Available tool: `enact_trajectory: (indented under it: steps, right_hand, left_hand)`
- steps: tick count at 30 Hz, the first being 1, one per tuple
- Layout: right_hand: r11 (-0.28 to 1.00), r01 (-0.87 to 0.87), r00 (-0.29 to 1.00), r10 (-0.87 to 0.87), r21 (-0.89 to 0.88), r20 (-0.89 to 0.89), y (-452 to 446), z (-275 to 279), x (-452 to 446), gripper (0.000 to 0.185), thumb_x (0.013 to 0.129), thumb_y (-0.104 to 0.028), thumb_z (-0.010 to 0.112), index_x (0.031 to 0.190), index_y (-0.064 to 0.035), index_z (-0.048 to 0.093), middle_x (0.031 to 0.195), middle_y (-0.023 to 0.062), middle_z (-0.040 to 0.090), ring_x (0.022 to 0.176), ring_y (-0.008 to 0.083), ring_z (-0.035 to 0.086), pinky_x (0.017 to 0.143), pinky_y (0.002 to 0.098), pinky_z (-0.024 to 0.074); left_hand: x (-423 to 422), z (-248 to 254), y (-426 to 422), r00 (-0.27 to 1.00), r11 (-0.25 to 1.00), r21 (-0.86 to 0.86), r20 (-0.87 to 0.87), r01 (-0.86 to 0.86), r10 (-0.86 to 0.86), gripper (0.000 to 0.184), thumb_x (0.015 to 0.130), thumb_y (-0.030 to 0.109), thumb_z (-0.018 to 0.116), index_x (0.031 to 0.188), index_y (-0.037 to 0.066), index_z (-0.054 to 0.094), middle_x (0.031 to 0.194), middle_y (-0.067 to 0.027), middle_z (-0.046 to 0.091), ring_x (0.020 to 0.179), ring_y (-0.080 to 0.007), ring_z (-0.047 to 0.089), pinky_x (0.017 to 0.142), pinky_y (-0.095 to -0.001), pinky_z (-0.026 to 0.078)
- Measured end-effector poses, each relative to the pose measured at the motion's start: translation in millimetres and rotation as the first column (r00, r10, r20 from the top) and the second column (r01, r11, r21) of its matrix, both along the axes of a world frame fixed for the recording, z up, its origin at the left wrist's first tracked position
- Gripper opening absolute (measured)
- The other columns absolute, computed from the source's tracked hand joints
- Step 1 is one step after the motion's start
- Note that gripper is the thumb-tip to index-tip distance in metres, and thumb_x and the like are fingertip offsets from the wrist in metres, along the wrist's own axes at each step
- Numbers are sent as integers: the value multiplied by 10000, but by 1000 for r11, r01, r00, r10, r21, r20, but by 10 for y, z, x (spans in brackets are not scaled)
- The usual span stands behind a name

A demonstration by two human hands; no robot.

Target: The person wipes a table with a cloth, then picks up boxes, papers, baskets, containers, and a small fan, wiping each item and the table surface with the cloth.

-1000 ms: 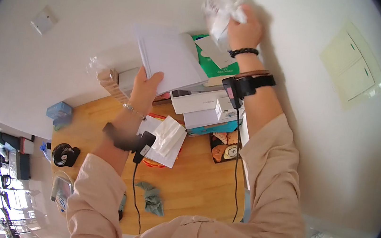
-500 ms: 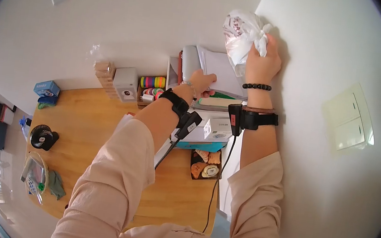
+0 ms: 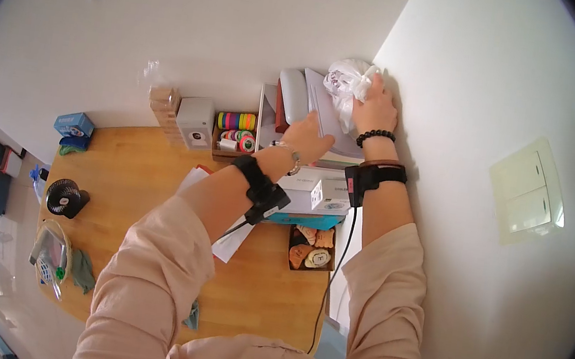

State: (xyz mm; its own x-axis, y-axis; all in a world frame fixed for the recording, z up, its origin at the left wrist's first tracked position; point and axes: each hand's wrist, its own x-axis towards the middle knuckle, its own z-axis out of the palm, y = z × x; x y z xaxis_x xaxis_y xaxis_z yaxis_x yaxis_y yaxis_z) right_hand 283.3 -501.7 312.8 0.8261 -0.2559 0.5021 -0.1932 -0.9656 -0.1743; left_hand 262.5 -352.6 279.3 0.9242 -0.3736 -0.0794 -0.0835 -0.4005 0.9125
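Counter [image 3: 265, 302], wooden: carrying the whole lot before you.
Far edge, left to right: a blue box [image 3: 74, 124]; a stack of wooden blocks [image 3: 165, 108]; a white box [image 3: 195, 123]; a brown box [image 3: 222, 154] that is holding colourful rolls [image 3: 237, 122].
Left side: a black fan [image 3: 66, 198] is standing near a basket [image 3: 47, 250], with a grey-green cloth [image 3: 83, 271] lying just beside the latter.
Right side: a small white box [image 3: 331, 195] is sitting above a teal folder [image 3: 311, 220]; an open dark tray [image 3: 311, 248] of biscuit-shaped pieces is lying nearer you.
Obstructions: a rounded grey case [image 3: 293, 98] and slanting white papers [image 3: 319, 104] are crowding the bag's left; the wall [image 3: 466, 130] is hemming in its right. Your left forearm is covering part of the counter, and a black cable [image 3: 334, 275] is hanging from your right wrist.
Plastic bag [image 3: 346, 79]: white, thin, crumpled, showing faint dark print; it is occupying the back corner, and whether it is resting on the pile you cannot tell.
Right grip [image 3: 376, 110]: clasping the bag's bunched top.
Left grip [image 3: 307, 139]: lying over the papers' lower part; whether its fingers are pinching anything, you cannot tell.
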Motion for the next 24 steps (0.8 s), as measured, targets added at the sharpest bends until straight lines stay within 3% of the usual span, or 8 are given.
enact_trajectory:
  steps: [2,7,9,11,13,15,19,24]
  right_hand:
    - [991,-15,998,8,130,56,21,73,-25,692,707,-309,618,1284,-139,275,1175,194,430,958,378,528,747,432,483]
    - [999,-13,998,11,32,65,273,116,-385,722,706,-340,620,1316,-160,278,1345,190,265,1156,366,374,864,460,414]
    - [927,-61,998,67,-369,3,299,-108,-385,647,735,-377,593,1293,-171,339,1336,202,268,1198,374,315,901,442,376]
    - [922,-111,988,144,-371,62,359,-186,-504,566,756,-359,582,1253,-150,406,1312,184,323,1215,349,300,916,429,363]
    - [910,-311,859,393,-273,329,223,-430,-662,526,792,-289,581,1208,-10,417,1245,216,398,1208,355,302,964,451,301]
    - [904,-426,812,394,-24,430,371,-457,-1249,488,806,-161,584,1223,11,399,1287,233,344,1218,358,302,988,438,267]
    - [711,-434,899,379,553,217,745,-1132,-2326,434,848,-112,502,1249,-12,367,1353,166,279,1223,263,327,954,391,318]
    - [455,-52,962,261,889,-77,1200,-1509,-3389,312,872,-104,465,1141,53,450,1091,142,519,963,195,511,870,302,414]
  left_hand:
    - [-2,-78,112,886,974,134,451,-182,104,344,721,165,561,999,-32,514,730,-148,577,634,-240,600,660,-323,486]
    - [239,-369,338,828,922,-133,406,-365,386,284,717,132,513,974,40,592,851,-169,609,792,-327,578,710,-400,462]
    - [179,-422,341,758,881,-234,449,-411,473,248,713,76,505,937,38,607,818,-179,601,756,-326,582,670,-384,471]
    - [-145,-415,446,773,846,-340,362,-411,521,232,724,86,551,952,65,587,744,-134,609,676,-252,597,600,-334,473]
    - [-543,-553,638,722,821,-416,413,-392,555,208,738,51,546,943,61,579,704,-98,584,613,-196,571,556,-310,459]
    - [-1082,-513,1032,880,839,-417,160,-350,447,197,770,74,556,964,43,571,690,-69,561,604,-125,541,544,-267,448]
    - [-1974,-1070,2218,896,833,-357,-31,-423,443,162,819,94,538,956,17,578,758,-30,585,653,-93,545,582,-240,459]
    - [-2990,-1378,3903,362,351,-147,-623,-925,693,198,817,117,518,989,28,560,730,-51,576,590,-128,549,552,-223,456]
